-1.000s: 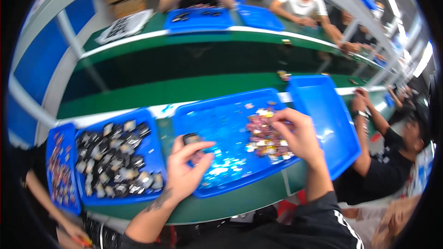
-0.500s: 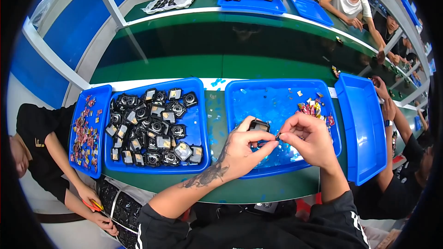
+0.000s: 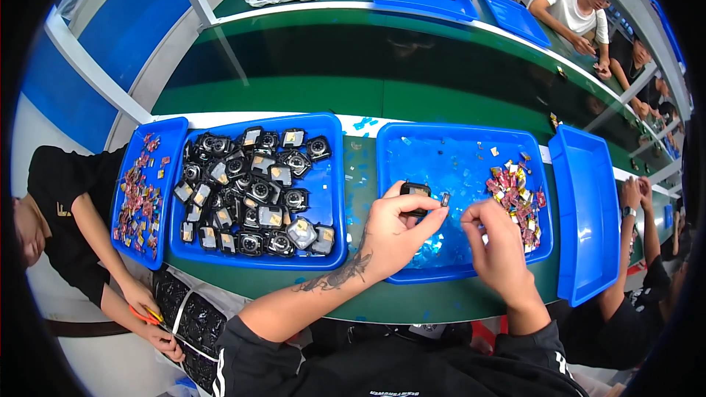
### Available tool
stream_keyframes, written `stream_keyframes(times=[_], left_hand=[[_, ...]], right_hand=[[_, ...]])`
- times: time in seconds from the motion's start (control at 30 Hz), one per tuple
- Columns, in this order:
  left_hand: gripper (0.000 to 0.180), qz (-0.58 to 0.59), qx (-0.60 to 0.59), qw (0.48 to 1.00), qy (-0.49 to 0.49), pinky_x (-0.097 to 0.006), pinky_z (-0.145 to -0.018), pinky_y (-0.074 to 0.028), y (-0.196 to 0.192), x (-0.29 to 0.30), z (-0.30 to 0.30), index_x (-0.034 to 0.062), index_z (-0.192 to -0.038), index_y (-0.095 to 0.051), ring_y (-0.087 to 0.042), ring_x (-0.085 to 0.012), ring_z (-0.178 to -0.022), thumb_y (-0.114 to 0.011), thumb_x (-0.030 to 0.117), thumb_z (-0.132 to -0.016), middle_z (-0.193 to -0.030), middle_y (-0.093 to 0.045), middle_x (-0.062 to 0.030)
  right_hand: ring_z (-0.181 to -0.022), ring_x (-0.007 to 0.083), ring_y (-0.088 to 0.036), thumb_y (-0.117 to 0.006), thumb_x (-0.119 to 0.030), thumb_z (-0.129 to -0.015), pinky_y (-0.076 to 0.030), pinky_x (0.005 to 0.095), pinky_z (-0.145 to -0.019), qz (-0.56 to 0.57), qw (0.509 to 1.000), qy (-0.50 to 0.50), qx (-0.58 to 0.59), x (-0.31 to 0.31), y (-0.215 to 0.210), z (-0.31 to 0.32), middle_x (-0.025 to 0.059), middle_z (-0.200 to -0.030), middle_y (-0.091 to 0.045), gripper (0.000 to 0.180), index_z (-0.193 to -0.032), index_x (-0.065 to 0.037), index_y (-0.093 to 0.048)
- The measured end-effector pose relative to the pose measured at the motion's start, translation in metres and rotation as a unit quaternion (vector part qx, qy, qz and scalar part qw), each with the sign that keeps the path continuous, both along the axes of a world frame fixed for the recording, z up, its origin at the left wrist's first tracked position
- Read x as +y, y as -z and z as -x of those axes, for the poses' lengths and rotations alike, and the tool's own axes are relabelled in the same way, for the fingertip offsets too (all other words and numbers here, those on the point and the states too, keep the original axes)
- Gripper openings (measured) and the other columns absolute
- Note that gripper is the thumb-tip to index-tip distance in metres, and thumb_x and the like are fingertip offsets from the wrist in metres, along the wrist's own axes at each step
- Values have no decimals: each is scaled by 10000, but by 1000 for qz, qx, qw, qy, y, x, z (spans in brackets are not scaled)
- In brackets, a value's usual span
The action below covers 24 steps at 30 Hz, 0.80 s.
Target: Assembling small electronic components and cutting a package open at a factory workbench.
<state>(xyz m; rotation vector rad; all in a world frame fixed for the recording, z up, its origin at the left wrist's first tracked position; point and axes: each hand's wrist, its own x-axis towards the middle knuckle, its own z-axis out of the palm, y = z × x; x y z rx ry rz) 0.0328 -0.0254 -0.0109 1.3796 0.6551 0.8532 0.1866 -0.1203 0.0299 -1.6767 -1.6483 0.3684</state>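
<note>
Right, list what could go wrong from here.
The small part pinched by the left hand could slip and get lost among the blue scraps in the tray below. The right hand, close to the heap of small coloured parts, might knock some loose.

- At six o'clock: a black, short-sleeved fabric shirt [image 3: 456, 369], with white printed lettering [image 3: 395, 394] on its front.
- At seven o'clock: its wide black left sleeve [image 3: 254, 353], bearing slanting white stripes [image 3: 219, 375].
- Between four and five o'clock: its black right sleeve [image 3: 528, 351], also marked in white.
- Toward six o'clock: a dark, irregular tattoo [image 3: 342, 275] along the left forearm [image 3: 279, 316], near the wrist.
</note>
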Motion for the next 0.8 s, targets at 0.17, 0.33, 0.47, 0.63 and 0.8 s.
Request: stream_keyframes(times=[0.17, 0.33, 0.47, 0.63, 0.8], left_hand=[[149, 127, -35, 979, 155, -199, -693, -495, -11, 3, 8, -62, -995, -676, -601, -79, -867, -662, 24, -874, -928, -627, -63], [133, 164, -73, 962, 204, -205, -673, -471, -15, 3, 9, -38, -976, -683, -601, -70, -818, -677, 39, -867, -952, -653, -66], [139, 199, -91, 949, 227, -202, -648, -459, -15, 2, 7, -37, -975, -682, -589, -61, -790, -685, 45, -863, -909, -643, -43], [192, -6, 48, 989, 142, -211, -702, -476, -20, 2, 9, 1, -1092, -666, -596, -79, -901, -581, 36, -923, -1066, -626, -83], [471, 84, -86, 991, 57, -281, -845, -509, -14, 2, 4, 22, -1411, -360, -601, -154, -1065, -487, 16, -957, -1217, -594, -154]], right_hand=[[-913, 162, -604, -609, 31, -856, -516, 256, -709, 42, 982, -9, 187, 7, 2, -6, 113, -1025, -597, 208, -1061, 24, -642], [-941, 151, -587, -604, 37, -866, -507, 276, -818, 25, 893, -101, 439, 6, 10, -6, 103, -1015, -598, 175, -1036, 50, -644], [-925, 136, -570, -630, 30, -847, -480, 270, -806, 28, 863, -131, 488, 2, 21, -14, 103, -1006, -601, 183, -1029, 47, -638], [-895, 138, -587, -658, 40, -834, -489, 266, -796, -9, 834, -120, 538, 4, 13, -13, 98, -965, -608, 131, -960, 38, -622], [-834, 128, -625, -693, 80, -795, -529, 234, -711, -25, 931, 50, 361, -7, -3, -5, 82, -922, -620, 150, -929, 44, -634]])
